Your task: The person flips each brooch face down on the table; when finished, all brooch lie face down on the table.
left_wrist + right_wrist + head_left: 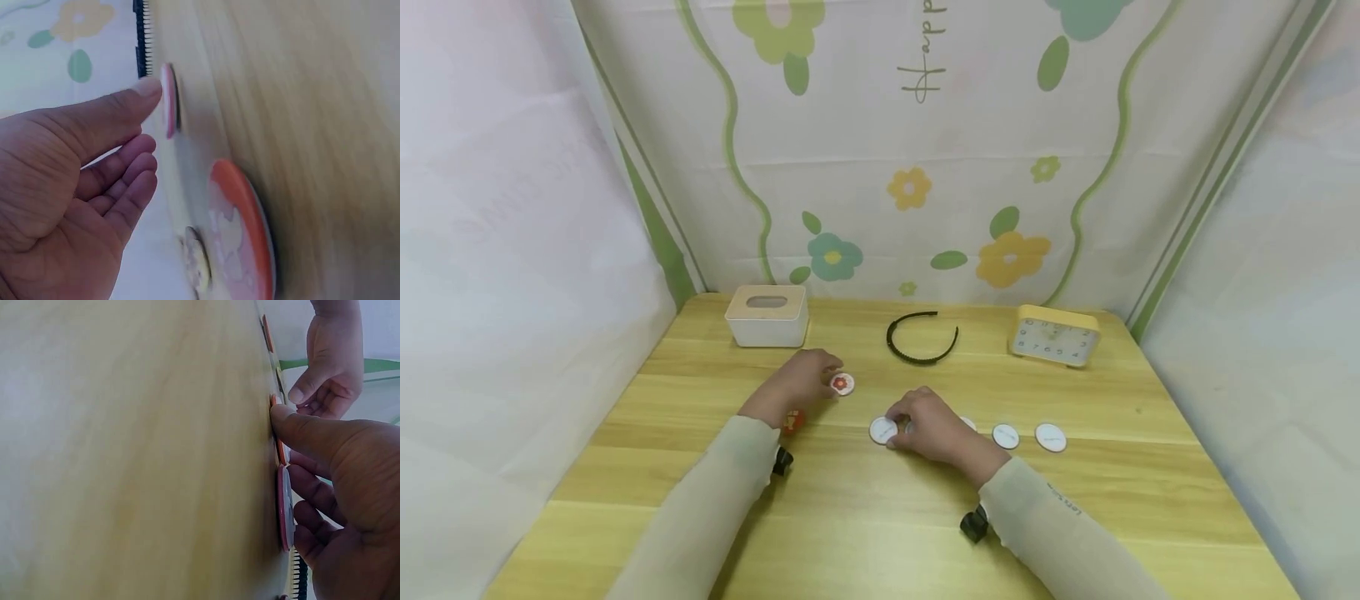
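Your right hand (931, 425) pinches the white disc (882, 430) by the rim, likely for its thinness, while your half-curled left hand (803, 380) is at the flower disc (844, 384), hold unclear.

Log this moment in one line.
left hand: beside red-flower disc | right hand: pinches white-faced disc | behind: black headband, yellow clock, tissue box

red-flowered white disc (843, 384), yellow-framed clock (1055, 337), black headband (891, 339)
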`<move>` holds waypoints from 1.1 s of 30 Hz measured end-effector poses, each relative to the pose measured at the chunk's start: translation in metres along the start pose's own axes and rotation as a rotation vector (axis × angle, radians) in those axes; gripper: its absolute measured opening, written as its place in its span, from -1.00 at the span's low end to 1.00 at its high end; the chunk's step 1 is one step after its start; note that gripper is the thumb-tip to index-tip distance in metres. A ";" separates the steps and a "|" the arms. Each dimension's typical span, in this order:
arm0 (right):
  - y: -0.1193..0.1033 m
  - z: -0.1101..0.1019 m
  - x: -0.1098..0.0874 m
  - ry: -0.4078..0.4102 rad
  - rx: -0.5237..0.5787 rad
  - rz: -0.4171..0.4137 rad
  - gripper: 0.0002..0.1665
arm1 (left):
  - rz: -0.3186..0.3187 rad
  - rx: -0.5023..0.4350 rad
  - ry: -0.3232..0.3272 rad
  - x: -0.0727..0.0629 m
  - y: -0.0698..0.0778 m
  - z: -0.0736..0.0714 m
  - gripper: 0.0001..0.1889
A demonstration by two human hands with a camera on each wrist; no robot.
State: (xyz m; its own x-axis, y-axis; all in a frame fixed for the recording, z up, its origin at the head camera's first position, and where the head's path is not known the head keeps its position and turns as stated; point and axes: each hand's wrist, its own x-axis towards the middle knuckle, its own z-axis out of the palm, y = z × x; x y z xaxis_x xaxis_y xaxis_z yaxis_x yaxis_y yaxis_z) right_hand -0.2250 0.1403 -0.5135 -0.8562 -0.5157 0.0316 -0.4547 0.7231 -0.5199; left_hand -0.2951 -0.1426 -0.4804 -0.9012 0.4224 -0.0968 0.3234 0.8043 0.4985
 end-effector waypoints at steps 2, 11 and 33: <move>0.000 0.000 0.000 -0.001 0.000 0.003 -0.54 | -0.003 -0.012 -0.017 0.003 -0.002 0.001 -0.54; -0.002 -0.002 0.000 -0.001 0.004 0.010 -0.53 | 0.015 -0.016 -0.037 0.010 -0.005 0.008 -0.70; 0.002 0.000 0.001 0.001 -0.016 0.012 -0.54 | 0.135 -0.042 -0.133 -0.041 0.018 0.020 -0.67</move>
State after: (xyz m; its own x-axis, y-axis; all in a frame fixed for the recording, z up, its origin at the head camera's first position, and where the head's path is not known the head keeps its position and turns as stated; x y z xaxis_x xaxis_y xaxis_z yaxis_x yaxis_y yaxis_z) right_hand -0.2264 0.1409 -0.5145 -0.8618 -0.5065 0.0269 -0.4485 0.7363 -0.5068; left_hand -0.2463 -0.1372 -0.4844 -0.8033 0.5792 -0.1383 0.4241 0.7195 0.5500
